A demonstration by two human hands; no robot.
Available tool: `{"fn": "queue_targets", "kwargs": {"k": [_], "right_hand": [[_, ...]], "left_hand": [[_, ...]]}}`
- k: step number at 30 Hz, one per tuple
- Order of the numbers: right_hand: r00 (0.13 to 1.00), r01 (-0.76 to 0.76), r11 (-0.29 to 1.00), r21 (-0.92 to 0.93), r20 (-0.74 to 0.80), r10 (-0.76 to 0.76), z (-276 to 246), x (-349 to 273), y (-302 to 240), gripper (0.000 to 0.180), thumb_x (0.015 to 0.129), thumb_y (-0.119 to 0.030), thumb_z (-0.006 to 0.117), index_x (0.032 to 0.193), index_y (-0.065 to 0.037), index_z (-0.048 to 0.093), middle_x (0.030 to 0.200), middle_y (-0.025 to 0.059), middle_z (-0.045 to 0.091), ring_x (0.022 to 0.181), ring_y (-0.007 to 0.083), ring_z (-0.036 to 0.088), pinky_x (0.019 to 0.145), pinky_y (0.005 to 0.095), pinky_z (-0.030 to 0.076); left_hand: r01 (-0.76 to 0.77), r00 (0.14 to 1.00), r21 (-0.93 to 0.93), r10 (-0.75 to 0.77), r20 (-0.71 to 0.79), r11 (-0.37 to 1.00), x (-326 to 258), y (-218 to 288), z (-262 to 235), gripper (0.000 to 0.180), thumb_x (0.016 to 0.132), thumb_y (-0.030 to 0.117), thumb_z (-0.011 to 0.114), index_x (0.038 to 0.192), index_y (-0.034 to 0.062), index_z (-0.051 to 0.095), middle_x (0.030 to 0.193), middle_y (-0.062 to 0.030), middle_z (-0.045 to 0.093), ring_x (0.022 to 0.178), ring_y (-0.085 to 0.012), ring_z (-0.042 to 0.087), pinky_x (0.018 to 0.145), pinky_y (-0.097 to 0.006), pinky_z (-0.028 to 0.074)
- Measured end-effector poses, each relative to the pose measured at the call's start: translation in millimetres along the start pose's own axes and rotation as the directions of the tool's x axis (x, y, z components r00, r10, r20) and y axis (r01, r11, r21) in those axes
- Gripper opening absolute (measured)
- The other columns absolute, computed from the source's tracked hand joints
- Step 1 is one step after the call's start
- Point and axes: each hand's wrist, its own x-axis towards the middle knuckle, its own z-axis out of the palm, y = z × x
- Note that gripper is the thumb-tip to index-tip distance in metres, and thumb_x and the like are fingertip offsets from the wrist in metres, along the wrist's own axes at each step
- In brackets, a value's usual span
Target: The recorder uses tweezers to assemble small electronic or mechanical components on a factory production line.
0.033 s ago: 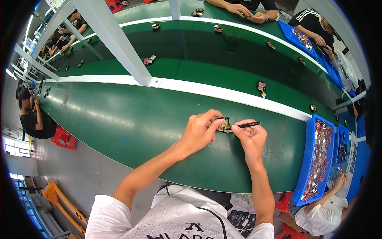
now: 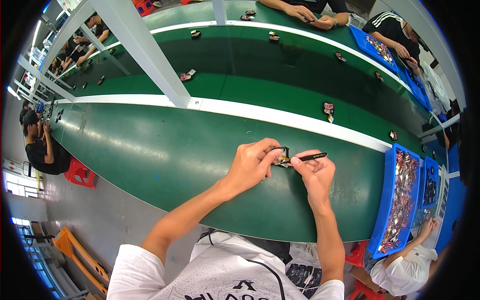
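Above the green worktable (image 2: 150, 145), my left hand (image 2: 252, 162) pinches a small black plastic housing (image 2: 286, 151) between thumb and fingers. Silver and yellow parts show inside the housing, though too small to make out. Closed round slim black tweezers (image 2: 315, 156), my right hand (image 2: 316, 172) is just to the right of it. The back end of the tweezers sticks out to the right past the fingers. Their tip points left at the housing, partly hidden by my thumb; whether it touches the parts inside, I cannot tell.
At right a blue tray (image 2: 387, 200) holds many small red and silver pieces; a smaller blue tray (image 2: 429, 182) with black parts adjoins it. Beyond a white rail (image 2: 280, 117), a dark green conveyor belt (image 2: 250, 65) carries several small assemblies. A white post (image 2: 145, 50) rises at left. Co-workers sit around.
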Motion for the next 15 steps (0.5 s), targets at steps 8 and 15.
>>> {"fn": "queue_targets", "kwargs": {"k": [8, 15], "right_hand": [[0.950, 0.311, 0.948, -0.061, 0.007, -0.312, 1, -1, 14, 0.011, 0.086, 0.004, 0.077, 0.093, 0.005, 0.069, 0.080, 0.0045, 0.069, 0.056, 0.0005, 0.050, 0.049, 0.0171, 0.035], [0.847, 0.512, 0.819, -0.259, -0.004, -0.531, 5, -4, 14, 0.008, 0.081, 0.003, 0.081, 0.086, 0.002, 0.075, 0.080, 0.0026, 0.071, 0.050, 0.0002, 0.042, 0.045, 0.0195, 0.028]], "left_hand": [[0.254, 0.962, -0.348, -0.201, 0.183, 0.903, 6, -6, -9, 0.030, 0.102, 0.015, 0.060, 0.120, -0.0090, 0.064, 0.096, -0.0135, 0.070, 0.061, -0.0163, 0.069, 0.044, -0.025, 0.053], [0.244, 0.966, -0.348, -0.194, 0.172, 0.905, 5, -6, -11, 0.031, 0.103, 0.016, 0.060, 0.119, -0.0100, 0.064, 0.096, -0.0144, 0.070, 0.062, -0.0169, 0.070, 0.045, -0.026, 0.055]]}}
